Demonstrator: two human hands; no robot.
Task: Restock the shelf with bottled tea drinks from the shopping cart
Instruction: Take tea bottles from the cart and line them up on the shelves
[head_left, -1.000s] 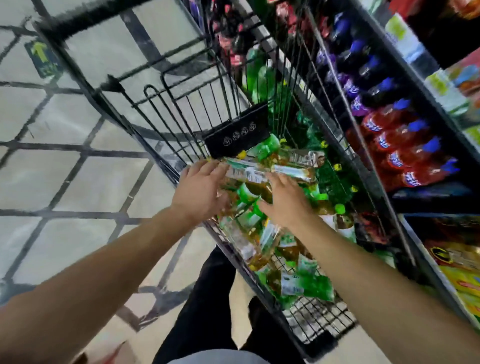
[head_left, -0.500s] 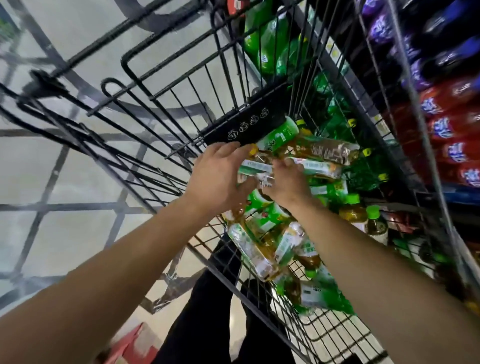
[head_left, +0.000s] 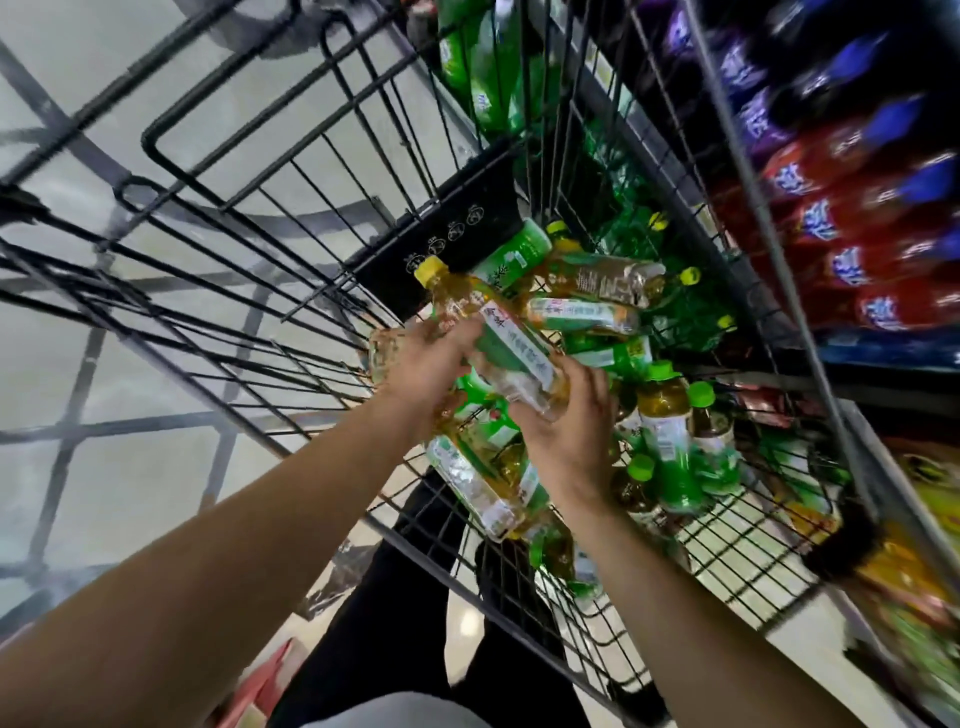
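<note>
A tea bottle (head_left: 511, 345) with a yellow cap, amber liquid and a green-and-white label is raised slantwise above the pile in the black wire shopping cart (head_left: 291, 171). My left hand (head_left: 423, 366) grips its upper half from the left. Around its base curl the fingers of my right hand (head_left: 569, 436). Several more tea bottles (head_left: 667, 436) with green or yellow caps lie and stand in the cart beneath and to the right of my hands. A further clear bottle (head_left: 383, 347) shows just left of my left hand; whether that hand holds it is unclear.
The shelf (head_left: 857, 239) on the right holds rows of red and purple soft-drink bottles, with yellow packets (head_left: 930, 499) lower down. Large green bottles (head_left: 488, 78) stand beyond the cart's far end. Tiled floor lies to the left. Dark trouser legs (head_left: 395, 623) are below the cart.
Both hands have closed on one yellow-capped bottle and lifted it off the pile, tilting its cap up and left. The view has moved closer to the cart.
</note>
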